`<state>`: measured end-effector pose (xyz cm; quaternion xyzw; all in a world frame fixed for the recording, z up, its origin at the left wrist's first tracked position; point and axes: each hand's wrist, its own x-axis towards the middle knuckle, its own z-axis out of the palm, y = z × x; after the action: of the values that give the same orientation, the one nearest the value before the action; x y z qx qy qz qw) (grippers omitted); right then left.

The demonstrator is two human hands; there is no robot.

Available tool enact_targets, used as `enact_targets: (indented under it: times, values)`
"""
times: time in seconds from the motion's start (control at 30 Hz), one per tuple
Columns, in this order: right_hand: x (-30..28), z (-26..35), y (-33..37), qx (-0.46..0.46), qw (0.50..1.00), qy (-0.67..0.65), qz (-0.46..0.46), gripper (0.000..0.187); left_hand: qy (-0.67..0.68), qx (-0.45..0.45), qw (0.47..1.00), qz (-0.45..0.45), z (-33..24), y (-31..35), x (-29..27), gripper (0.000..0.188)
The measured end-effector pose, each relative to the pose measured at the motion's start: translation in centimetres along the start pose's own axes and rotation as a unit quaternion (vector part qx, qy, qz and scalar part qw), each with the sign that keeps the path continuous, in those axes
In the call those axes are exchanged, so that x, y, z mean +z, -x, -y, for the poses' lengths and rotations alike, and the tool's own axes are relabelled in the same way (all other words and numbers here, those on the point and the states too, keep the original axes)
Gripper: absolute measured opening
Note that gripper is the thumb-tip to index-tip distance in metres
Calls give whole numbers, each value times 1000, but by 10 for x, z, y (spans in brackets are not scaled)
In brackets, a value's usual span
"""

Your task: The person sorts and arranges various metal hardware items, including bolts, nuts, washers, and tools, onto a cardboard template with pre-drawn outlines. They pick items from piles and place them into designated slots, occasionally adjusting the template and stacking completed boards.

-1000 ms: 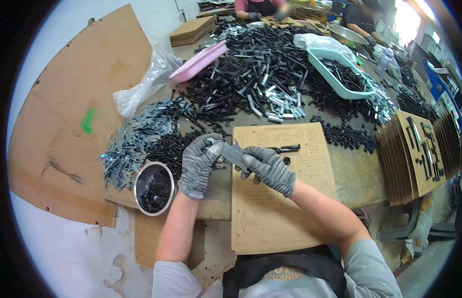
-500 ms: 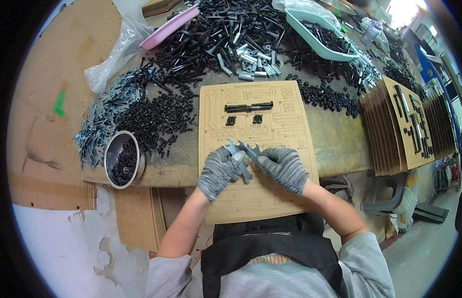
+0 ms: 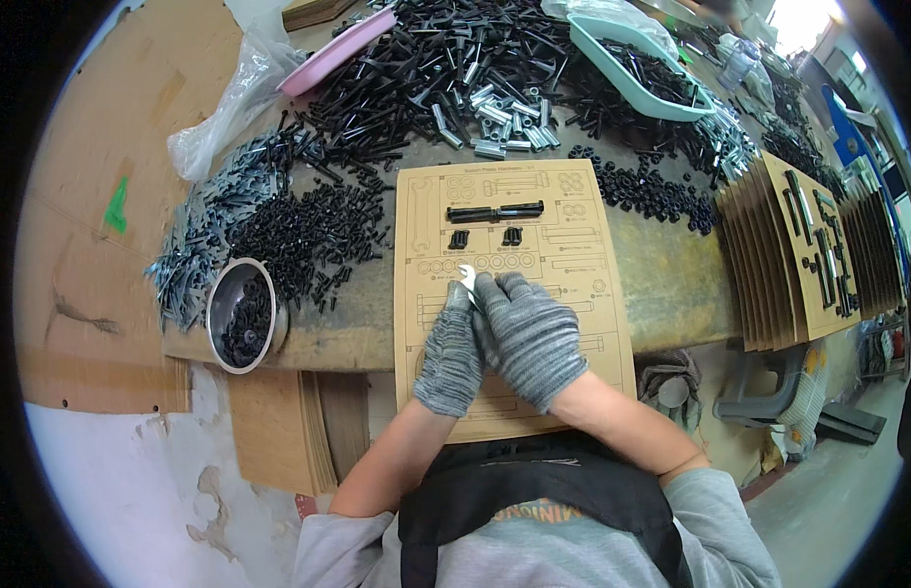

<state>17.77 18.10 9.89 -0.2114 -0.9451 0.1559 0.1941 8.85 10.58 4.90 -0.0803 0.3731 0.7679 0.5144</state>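
Both my gloved hands are pressed together over a printed cardboard sheet (image 3: pixel 602 392). My left hand (image 3: pixel 449 358) is closed on flat grey open-ended wrenches; one wrench jaw (image 3: pixel 467 275) pokes out past the fingertips. My right hand (image 3: pixel 530 333) lies against the left with its fingers together and bent over the same wrenches, hiding most of them. Beyond the hands, black bolts (image 3: pixel 494 212) lie end to end on the sheet. Below them sit two small clusters of black screws, a left one (image 3: pixel 459 239) and a right one (image 3: pixel 512 236).
Around the sheet are a metal bowl of black parts (image 3: pixel 276 318), flat grey wrenches (image 3: pixel 196 240), black screws (image 3: pixel 294 230), silver sleeves (image 3: pixel 509 122) and black nuts (image 3: pixel 656 191). A pink tray (image 3: pixel 338 54) and a teal tray (image 3: pixel 632 93) stand farther back. Upright cardboard sheets (image 3: pixel 769 265) are at the right.
My right hand has moved left and closed against my left hand. The fanned wrenches, plainly visible before between the hands, are now mostly covered.
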Motion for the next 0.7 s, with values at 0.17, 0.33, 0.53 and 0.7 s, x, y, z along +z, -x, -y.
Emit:
enact_targets:
  times: [0.17,0.33,0.53,0.7]
  values:
    - [-33,-18,9,-15,992,-123,25,16,-174,5,978,113,-6,11,-10,44]
    - [-12,-61,-6,82,911,-403,37,19,-224,-2,962,157,-10,22,-2,48]
    - [-4,-61,-9,129,882,-442,99,24,-329,26,935,129,-10,25,7,31]
    - [-1,-62,-39,135,889,-416,137,25,-339,55,930,134,-26,12,10,25]
